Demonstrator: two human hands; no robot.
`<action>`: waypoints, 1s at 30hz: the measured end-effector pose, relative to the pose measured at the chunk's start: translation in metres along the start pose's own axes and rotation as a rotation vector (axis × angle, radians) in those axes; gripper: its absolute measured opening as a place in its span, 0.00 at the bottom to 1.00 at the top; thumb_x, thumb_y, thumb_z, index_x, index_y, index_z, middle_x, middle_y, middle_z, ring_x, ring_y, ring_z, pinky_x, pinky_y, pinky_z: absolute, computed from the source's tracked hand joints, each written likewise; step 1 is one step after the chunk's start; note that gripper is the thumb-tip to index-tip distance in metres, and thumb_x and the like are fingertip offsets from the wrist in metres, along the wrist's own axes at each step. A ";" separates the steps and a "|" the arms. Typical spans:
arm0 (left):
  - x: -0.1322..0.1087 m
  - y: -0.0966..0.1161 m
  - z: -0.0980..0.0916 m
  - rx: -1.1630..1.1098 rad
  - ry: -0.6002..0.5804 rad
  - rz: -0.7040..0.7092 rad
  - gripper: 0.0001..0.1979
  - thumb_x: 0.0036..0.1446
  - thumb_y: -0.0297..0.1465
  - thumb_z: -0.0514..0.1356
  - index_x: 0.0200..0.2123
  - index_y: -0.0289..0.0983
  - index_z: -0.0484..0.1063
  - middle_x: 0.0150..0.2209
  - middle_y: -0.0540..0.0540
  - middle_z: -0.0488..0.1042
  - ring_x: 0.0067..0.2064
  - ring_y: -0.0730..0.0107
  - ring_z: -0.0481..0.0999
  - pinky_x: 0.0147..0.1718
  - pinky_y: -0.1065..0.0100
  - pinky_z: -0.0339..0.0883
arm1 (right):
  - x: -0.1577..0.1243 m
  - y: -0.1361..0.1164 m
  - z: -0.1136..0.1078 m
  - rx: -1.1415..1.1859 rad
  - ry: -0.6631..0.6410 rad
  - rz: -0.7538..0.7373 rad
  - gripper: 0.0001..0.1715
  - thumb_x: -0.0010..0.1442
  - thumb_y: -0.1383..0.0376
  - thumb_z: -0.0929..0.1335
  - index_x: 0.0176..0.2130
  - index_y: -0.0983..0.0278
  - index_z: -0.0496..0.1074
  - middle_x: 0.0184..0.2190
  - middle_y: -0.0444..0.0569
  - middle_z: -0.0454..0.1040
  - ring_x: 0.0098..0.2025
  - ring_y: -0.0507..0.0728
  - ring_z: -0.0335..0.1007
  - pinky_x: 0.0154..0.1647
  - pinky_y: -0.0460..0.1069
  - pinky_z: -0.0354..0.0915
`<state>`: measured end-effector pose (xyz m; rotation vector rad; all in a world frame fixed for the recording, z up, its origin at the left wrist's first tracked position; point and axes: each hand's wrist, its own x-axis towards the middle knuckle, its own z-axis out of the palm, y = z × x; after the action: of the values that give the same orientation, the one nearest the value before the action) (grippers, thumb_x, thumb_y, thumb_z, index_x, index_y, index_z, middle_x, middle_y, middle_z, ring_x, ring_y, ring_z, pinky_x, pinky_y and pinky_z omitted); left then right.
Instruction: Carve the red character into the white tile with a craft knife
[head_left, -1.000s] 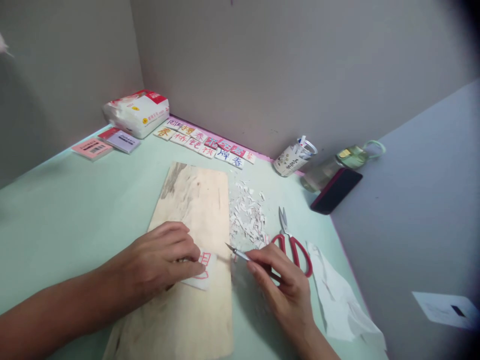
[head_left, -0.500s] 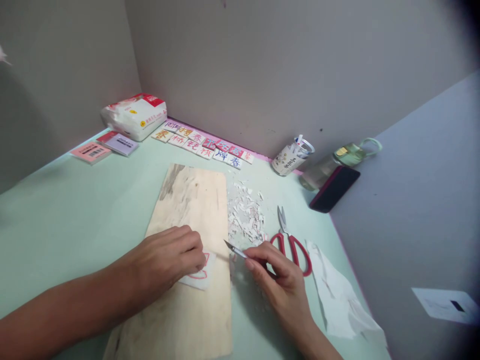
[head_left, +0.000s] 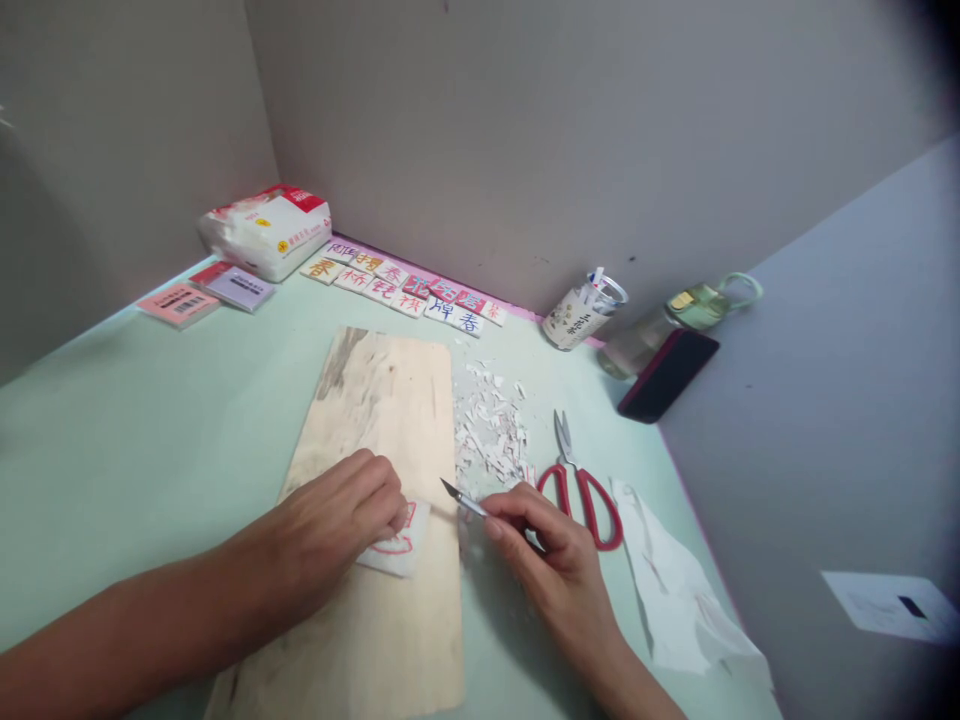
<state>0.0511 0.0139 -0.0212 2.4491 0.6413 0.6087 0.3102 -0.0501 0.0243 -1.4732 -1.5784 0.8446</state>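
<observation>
My left hand point(head_left: 341, 515) has its fingers curled and presses on a small white square card point(head_left: 397, 555) with red outline lettering, covering part of it. Beneath the card is a wooden board point(head_left: 390, 400). In my right hand point(head_left: 551, 565) a slim craft knife point(head_left: 466, 501) is gripped between thumb and fingers, its blade pointing left. The knife tip hovers over the board's right side, apart from the card. White paper scraps point(head_left: 491, 430) lie beside the board, and red-handled scissors point(head_left: 577, 490) rest to the right of them.
Lettered square cards point(head_left: 409, 285) line the back edge. Behind left are a tissue pack point(head_left: 270, 235) and notepads point(head_left: 180, 305). A pen can point(head_left: 577, 315), bottle point(head_left: 637, 340) and phone point(head_left: 669, 376) stand at right, with crumpled white paper point(head_left: 675, 600) nearer.
My right hand and the craft knife have shifted slightly left. The left hand stays on the card with its fingers drawn back a little, baring more of the red lettering.
</observation>
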 end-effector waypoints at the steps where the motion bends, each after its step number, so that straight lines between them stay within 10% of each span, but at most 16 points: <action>1: 0.000 -0.001 0.001 -0.005 0.009 0.009 0.14 0.69 0.16 0.44 0.38 0.40 0.59 0.39 0.48 0.64 0.40 0.63 0.62 0.39 0.61 0.56 | 0.000 -0.001 0.000 -0.003 0.000 0.007 0.10 0.67 0.61 0.70 0.36 0.60 0.81 0.28 0.46 0.75 0.30 0.55 0.68 0.29 0.48 0.62; 20: 0.011 -0.007 -0.002 -0.088 0.110 0.012 0.13 0.73 0.24 0.46 0.35 0.40 0.63 0.35 0.49 0.68 0.37 0.65 0.67 0.38 0.64 0.62 | -0.015 0.003 0.017 -0.424 -0.413 -0.485 0.16 0.73 0.67 0.62 0.55 0.64 0.74 0.29 0.47 0.80 0.25 0.56 0.71 0.28 0.52 0.61; 30: 0.005 -0.001 -0.022 -0.367 0.294 -0.359 0.06 0.72 0.37 0.56 0.43 0.43 0.69 0.37 0.51 0.75 0.38 0.67 0.78 0.37 0.68 0.73 | -0.011 0.000 0.008 -0.300 -0.202 -0.484 0.13 0.69 0.70 0.64 0.47 0.61 0.77 0.28 0.46 0.81 0.27 0.55 0.75 0.29 0.50 0.68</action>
<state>0.0426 0.0256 -0.0041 1.8631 0.9646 0.8580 0.3031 -0.0604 0.0196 -1.1421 -2.1719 0.4983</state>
